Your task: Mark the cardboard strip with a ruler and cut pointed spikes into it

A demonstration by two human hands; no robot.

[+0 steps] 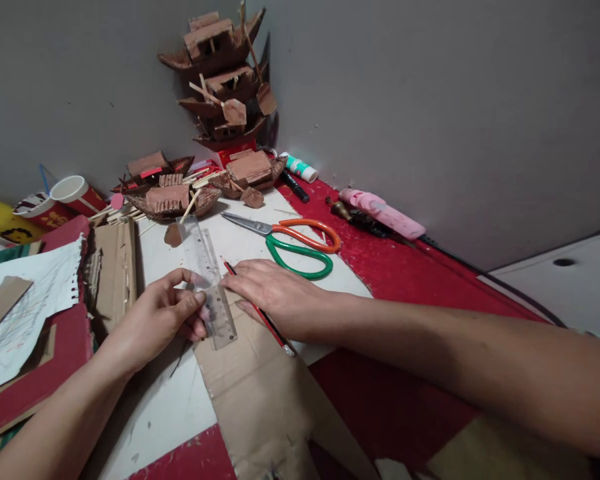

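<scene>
The ruler lay between the hands, its long axis running away across the cardboard's far end; the left hand pinched its left edge, the right hand (closed on a pencil) just beside.

Model boats and scissors mark a craft workspace.

One head-worn view, looking forward and down
The camera is peering from head height, fairly close to the left hand and right hand at centre frame, while the work surface is spreading below and a grey wall is filling the top
</scene>
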